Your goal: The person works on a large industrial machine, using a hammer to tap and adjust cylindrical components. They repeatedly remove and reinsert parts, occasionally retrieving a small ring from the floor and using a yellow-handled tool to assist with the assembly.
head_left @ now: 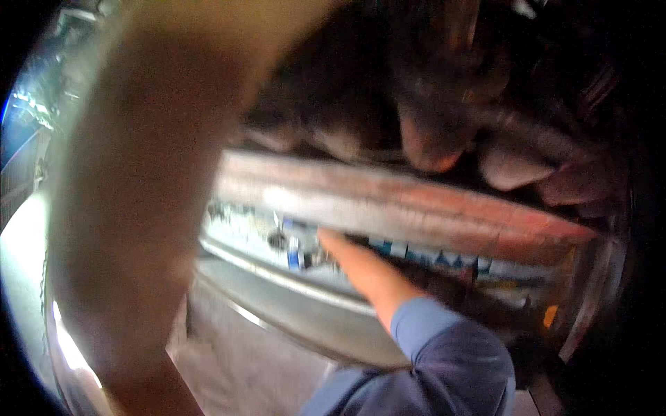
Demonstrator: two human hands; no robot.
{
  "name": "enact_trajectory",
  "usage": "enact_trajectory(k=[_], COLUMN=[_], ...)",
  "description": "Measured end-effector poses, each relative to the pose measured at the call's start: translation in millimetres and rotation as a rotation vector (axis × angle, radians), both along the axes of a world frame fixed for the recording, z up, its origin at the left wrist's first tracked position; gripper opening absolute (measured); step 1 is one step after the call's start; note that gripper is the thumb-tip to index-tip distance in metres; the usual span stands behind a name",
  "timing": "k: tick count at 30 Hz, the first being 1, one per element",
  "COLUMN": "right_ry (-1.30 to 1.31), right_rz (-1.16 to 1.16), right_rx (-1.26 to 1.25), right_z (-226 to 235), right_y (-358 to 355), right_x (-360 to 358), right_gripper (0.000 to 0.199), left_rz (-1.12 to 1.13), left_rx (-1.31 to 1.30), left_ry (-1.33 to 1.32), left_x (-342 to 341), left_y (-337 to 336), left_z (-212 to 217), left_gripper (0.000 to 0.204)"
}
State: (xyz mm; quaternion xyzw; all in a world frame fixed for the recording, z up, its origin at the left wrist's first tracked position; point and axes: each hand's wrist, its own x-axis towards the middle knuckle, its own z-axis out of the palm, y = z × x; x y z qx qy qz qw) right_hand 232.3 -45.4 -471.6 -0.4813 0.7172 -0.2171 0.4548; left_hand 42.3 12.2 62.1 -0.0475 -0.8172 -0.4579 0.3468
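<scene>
My right arm, in a blue sleeve [451,333], stretches forward and to the left over a long shelf-like ledge. At its end my right hand [328,243] is small and smeared, among small items on the ledge. Whether its fingers hold anything is not visible. Close to it stand a small blue-and-white container [293,258] and a dark round thing [277,239]. My left forearm [132,229] rises large and blurred along the left side, very near the camera. It runs out past the top edge, so my left hand does not show.
A reddish, worn beam [416,201] runs behind the ledge. Above it hang dark rounded shapes [433,142], too blurred to name. A pale curved metal edge [298,281] borders the ledge in front. Blue-green pieces [451,260] and an orange piece [550,316] lie to the right.
</scene>
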Motion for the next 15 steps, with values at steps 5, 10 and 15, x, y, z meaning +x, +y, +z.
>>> enact_trajectory(k=[5,10,15], right_ry=[-0.019,-0.149,-0.034], right_rz=[0.033,-0.095,-0.047], right_rx=[0.025,-0.035,-0.366], right_z=[-5.7,13.5,106.9], right_y=[8.7,24.7,116.5], right_x=[0.6,-10.6,-28.9], right_gripper=[0.046,0.041,0.029], left_rz=[-0.047,-0.046,-0.019], left_rx=[0.027,0.064,0.133], left_ry=[0.053,0.083,0.078], left_x=[-19.5,-22.5,-24.5], left_y=[10.5,24.3,33.9], left_z=[9.7,10.8,-2.5], left_gripper=[0.061,0.061,0.061])
